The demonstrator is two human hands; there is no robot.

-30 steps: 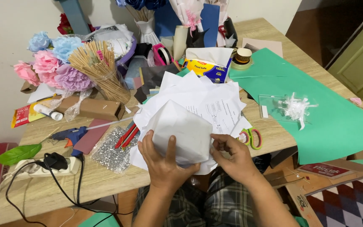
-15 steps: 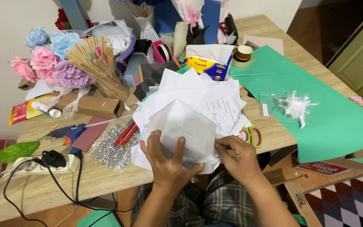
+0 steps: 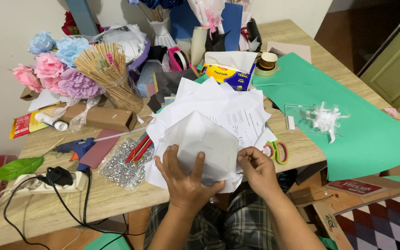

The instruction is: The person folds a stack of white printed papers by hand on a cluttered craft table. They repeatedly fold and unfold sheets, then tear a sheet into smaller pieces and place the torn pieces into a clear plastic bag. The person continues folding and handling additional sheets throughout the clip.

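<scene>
Both hands gripped a folded white paper sheet (image 3: 200, 146) at the wooden tabletop's (image 3: 116, 196) near edge — left hand (image 3: 187, 179) fingers spread, pressing; right hand (image 3: 257, 169) pinching.

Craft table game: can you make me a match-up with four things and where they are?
Things:
1. blue glue gun
2. green-handled scissors
3. bundle of thin wooden sticks
4. folded white paper sheet

Places:
A. in a clear jar beside the paper flowers
B. in both hands, left hand and right hand
C. near the white power strip
D. right of the paper pile, by the green sheet

Pairs: 1-C, 2-D, 3-A, 4-B
</scene>
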